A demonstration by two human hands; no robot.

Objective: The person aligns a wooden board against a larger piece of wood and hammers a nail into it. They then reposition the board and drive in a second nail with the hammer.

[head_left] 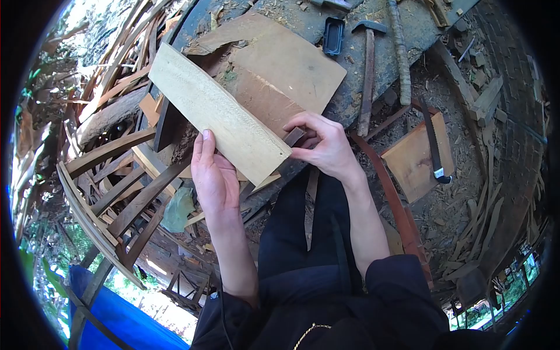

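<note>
A long pale wooden board (219, 111) slants across the middle of the view, its near right corner toward my body. My left hand (216, 175) holds the board's lower long edge, palm turned up, with a fingertip on the wood and the other fingers partly hidden. At the near end, my right hand (326, 146) pinches a small dark wooden block (294, 137) between thumb and fingers, right beside the board's corner. Under the pale board lies a wide brown wooden sheet (297, 64) with a ragged broken edge.
On the dark worktable (382, 76) lie a hammer (367, 81), a small black tray (333, 36) and a rough stick (401, 52). A handsaw (433, 137) rests on a plank (411, 163) at right. A slatted wooden frame (125, 201) and scrap wood lie at left.
</note>
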